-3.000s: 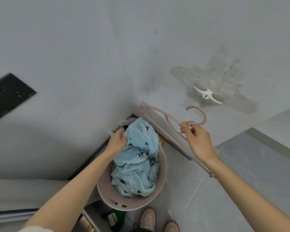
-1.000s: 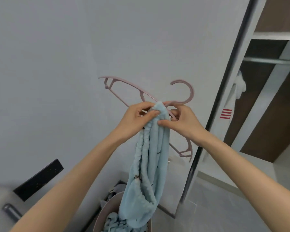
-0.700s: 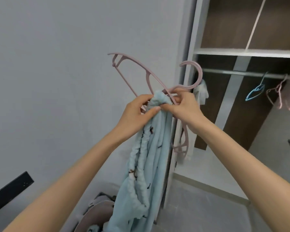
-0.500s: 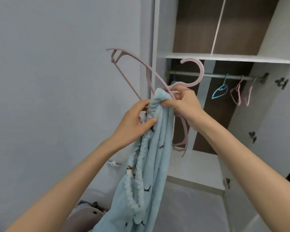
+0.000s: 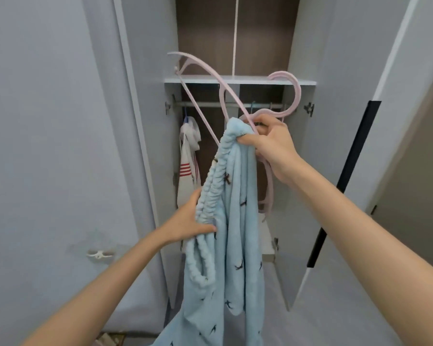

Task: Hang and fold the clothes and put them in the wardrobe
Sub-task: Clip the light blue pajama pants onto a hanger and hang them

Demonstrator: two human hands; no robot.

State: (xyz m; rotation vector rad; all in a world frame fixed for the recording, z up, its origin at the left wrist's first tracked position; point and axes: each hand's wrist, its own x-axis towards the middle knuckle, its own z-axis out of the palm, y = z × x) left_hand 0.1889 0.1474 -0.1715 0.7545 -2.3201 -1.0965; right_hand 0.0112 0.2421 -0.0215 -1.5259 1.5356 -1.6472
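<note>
A light blue fleece garment [image 5: 238, 221] with small dark bird prints and a gathered waistband hangs in front of me. My right hand [image 5: 270, 143] grips its top edge together with the neck of a pink plastic hanger [image 5: 205, 71], whose hook curls up to the right. My left hand [image 5: 190, 221] holds the gathered waistband lower down, thumb across the fabric. Behind them stands the open wardrobe [image 5: 235, 81] with a shelf and a metal rail [image 5: 203, 104].
A white garment with red stripes [image 5: 188, 166] hangs at the left end of the rail. The wardrobe doors stand open on both sides, the right one [image 5: 355, 121] with a black handle strip. A white wall hook [image 5: 99, 253] sticks out at lower left.
My view has turned from the wall to face the wardrobe. My left hand has slid down from the top of the garment along the waistband; my right hand keeps garment and hanger raised.
</note>
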